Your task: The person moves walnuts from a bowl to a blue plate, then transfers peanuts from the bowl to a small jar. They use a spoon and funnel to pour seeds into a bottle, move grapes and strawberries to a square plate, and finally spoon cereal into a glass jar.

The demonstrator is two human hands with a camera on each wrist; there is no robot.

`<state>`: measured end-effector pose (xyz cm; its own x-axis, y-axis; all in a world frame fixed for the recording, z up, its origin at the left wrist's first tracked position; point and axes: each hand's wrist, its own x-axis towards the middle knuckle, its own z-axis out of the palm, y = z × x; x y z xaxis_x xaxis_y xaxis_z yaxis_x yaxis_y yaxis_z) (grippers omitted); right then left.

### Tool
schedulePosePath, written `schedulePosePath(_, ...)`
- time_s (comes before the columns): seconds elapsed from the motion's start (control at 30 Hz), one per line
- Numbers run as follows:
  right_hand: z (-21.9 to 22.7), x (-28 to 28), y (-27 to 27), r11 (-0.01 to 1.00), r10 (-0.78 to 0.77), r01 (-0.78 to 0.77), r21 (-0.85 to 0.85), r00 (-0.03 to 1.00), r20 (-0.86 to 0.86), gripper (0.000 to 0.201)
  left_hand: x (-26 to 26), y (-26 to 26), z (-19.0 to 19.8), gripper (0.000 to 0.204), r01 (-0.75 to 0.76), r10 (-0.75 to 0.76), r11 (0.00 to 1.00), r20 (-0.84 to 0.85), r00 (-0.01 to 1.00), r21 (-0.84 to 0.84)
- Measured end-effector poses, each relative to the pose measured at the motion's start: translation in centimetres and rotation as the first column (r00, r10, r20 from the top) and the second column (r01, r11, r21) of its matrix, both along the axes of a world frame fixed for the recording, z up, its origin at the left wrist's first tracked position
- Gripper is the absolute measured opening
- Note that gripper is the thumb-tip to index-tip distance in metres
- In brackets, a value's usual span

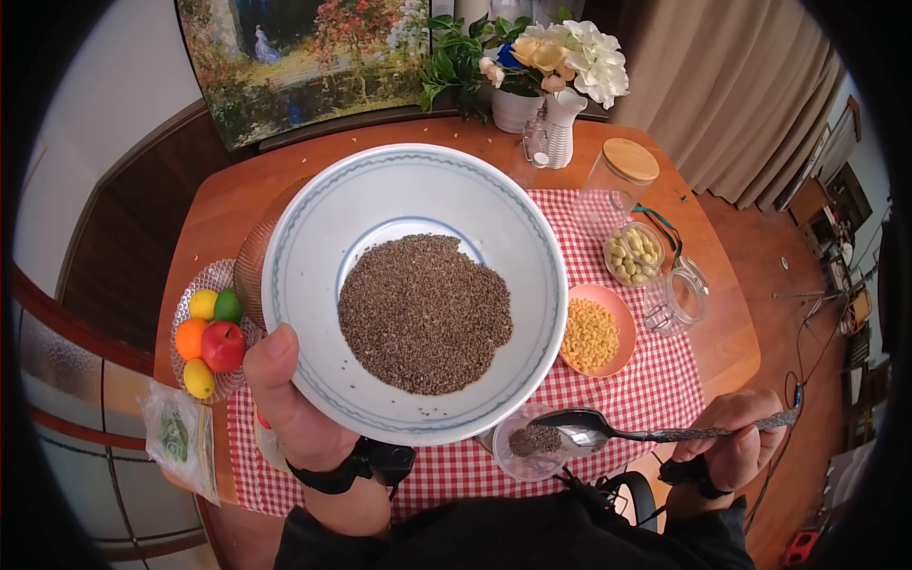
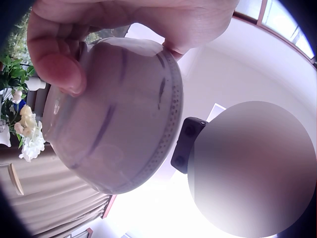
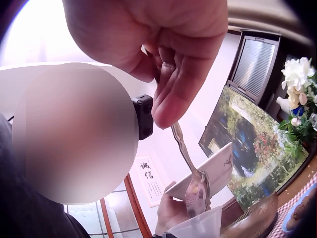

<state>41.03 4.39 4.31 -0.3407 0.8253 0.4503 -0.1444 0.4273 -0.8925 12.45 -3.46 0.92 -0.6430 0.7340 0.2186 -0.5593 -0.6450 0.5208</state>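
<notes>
My left hand (image 1: 299,408) grips a white bowl (image 1: 309,237) with a blue-patterned rim, thumb at the rim, raised over the table. A mound of small dark brown seeds (image 1: 426,318) lies inside it. In the left wrist view, the fingers wrap around the bowl's underside (image 2: 124,119). My right hand (image 1: 741,442) pinches the handle of a metal spoon (image 1: 655,435). Its shiny bowl end overlaps a small clear plastic cup (image 1: 508,464) holding some of the same seeds. From the right wrist, the spoon (image 3: 184,148) points down toward the cup (image 3: 200,225).
A pink bowl (image 1: 622,328) of yellow nuggets sits on the checked cloth (image 1: 655,366). Near it stand a jar of green pieces (image 1: 634,255), an open glass jar (image 1: 676,299) and a wood-lidded jar (image 1: 608,190). Fruit (image 1: 223,347) and a plastic bag (image 1: 180,437) lie left; flowers (image 1: 570,62) behind.
</notes>
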Motion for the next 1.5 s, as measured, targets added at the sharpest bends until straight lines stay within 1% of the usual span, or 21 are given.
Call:
schedulePosePath(0.2, 0.2, 0.0, 0.2, 0.997, -0.021, 0.023, 0.075, 1.000, -0.022, 0.037, 0.2, 0.0, 0.1, 0.057, -0.028, 0.028, 1.000, 0.016, 0.999, -0.012)
schedulePosePath(0.33, 0.2, 0.4, 0.2, 0.996, -0.038, 0.042, 0.072, 0.997, -0.067, 0.035, 0.3, 0.0, 0.2, 0.056, -0.034, 0.035, 0.999, 0.028, 0.999, -0.016)
schedulePosePath(0.4, 0.1, 0.4, 0.5, 0.982, 0.108, -0.095, 0.162, 0.991, -0.076, 0.031, 0.2, 0.0, 0.0, 0.056, -0.031, 0.031, 0.999, 0.026, 0.999, -0.018)
schedulePosePath(0.53, 0.0, 0.7, 0.6, 0.972, 0.122, -0.108, 0.207, 0.991, -0.056, 0.031, 0.2, -0.1, 0.0, 0.057, -0.021, 0.022, 0.999, 0.025, 0.999, -0.024)
schedulePosePath(0.63, -0.7, 2.0, 1.4, 0.962, 0.163, -0.163, 0.219, 0.986, 0.020, 0.029, 0.2, -0.1, 0.1, 0.057, -0.005, 0.006, 1.000, 0.023, 1.000, -0.011)
schedulePosePath(0.7, -1.2, 2.4, 1.8, 0.981, 0.038, 0.000, 0.192, 0.980, -0.194, 0.019, 0.2, -0.1, 0.0, 0.057, 0.022, -0.022, 1.000, 0.018, 1.000, 0.006)
schedulePosePath(0.73, -1.0, 2.4, 1.9, 0.981, 0.040, -0.002, 0.192, 0.980, -0.194, 0.019, 0.1, -0.2, -0.1, 0.057, 0.050, -0.051, 0.998, 0.011, 0.999, 0.022)
schedulePosePath(0.87, 0.7, 1.8, 3.2, 0.971, 0.239, -0.219, 0.101, 0.926, -0.291, 0.015, 0.2, -0.3, -0.1, 0.056, 0.031, -0.030, 1.000, -0.053, 0.998, 0.007)
schedulePosePath(0.93, 1.2, 1.6, 3.6, 0.943, 0.328, -0.326, 0.065, 0.880, -0.343, 0.017, 0.7, -0.3, 0.1, 0.056, -0.013, 0.009, 0.998, -0.062, 0.998, -0.055)
schedulePosePath(0.97, 0.8, 1.1, 3.4, 0.996, -0.048, 0.069, 0.049, 0.936, -0.348, 0.016, 0.5, -0.4, 0.0, 0.056, -0.014, 0.011, 0.999, -0.064, 0.998, -0.052)
schedulePosePath(1.0, 0.5, 0.5, 3.3, 0.890, -0.442, 0.454, -0.030, 0.847, -0.296, 0.016, 0.2, -0.5, -0.2, 0.063, 0.036, -0.046, 0.996, -0.112, 0.993, -0.087)
schedulePosePath(1.03, 1.2, -1.3, 2.8, 0.942, -0.318, 0.336, 0.018, 0.906, -0.281, 0.019, 0.1, -0.7, -0.4, 0.071, 0.084, -0.103, 0.989, -0.157, 0.982, -0.125)
schedulePosePath(1.07, 1.7, -2.3, 2.5, 0.976, -0.187, 0.210, 0.064, 0.947, -0.259, 0.023, 0.0, -0.8, -0.4, 0.071, 0.080, -0.100, 0.989, -0.159, 0.982, -0.124)
schedulePosePath(1.1, 1.7, -2.0, 2.6, 0.982, -0.111, 0.132, 0.133, 0.982, -0.154, 0.030, 0.0, -0.8, -0.5, 0.071, 0.112, -0.130, 0.985, -0.143, 0.981, -0.128)
schedulePosePath(1.13, 1.6, -2.4, 2.6, 0.982, -0.108, 0.129, 0.134, 0.982, -0.155, 0.030, 0.0, -0.9, -0.5, 0.071, 0.145, -0.162, 0.981, -0.125, 0.979, -0.132)
schedulePosePath(1.2, 1.1, -3.6, 2.4, 0.944, -0.154, 0.166, 0.286, 0.986, -0.063, 0.032, 0.4, -0.8, -0.3, 0.071, 0.138, -0.152, 0.982, -0.102, 0.983, -0.132)
schedulePosePath(1.27, 0.8, -3.9, 2.5, 0.939, -0.144, 0.141, 0.313, 0.989, -0.012, 0.036, 0.4, -0.8, -0.2, 0.071, 0.127, -0.138, 0.983, -0.079, 0.987, -0.132)
schedulePosePath(1.33, 0.5, -3.9, 2.5, 0.934, -0.123, 0.094, 0.345, 0.990, 0.065, 0.036, 0.3, -0.8, -0.4, 0.072, 0.167, -0.176, 0.975, -0.048, 0.983, -0.145)
schedulePosePath(1.4, 0.2, -3.8, 2.5, 0.955, -0.067, 0.052, 0.292, 0.997, 0.043, 0.034, 0.1, -0.6, -0.8, 0.072, 0.177, -0.185, 0.977, -0.057, 0.981, -0.122)
schedulePosePath(1.47, -0.3, -3.6, 2.8, 0.988, 0.026, -0.022, 0.152, 0.999, -0.024, 0.029, 0.1, -0.4, -0.9, 0.072, 0.184, -0.191, 0.978, -0.067, 0.979, -0.098)
schedulePosePath(1.5, -0.4, -4.0, 2.7, 0.997, 0.009, -0.003, 0.077, 0.997, -0.077, 0.025, 0.1, -0.4, -0.9, 0.072, 0.187, -0.196, 0.976, -0.074, 0.978, -0.108)
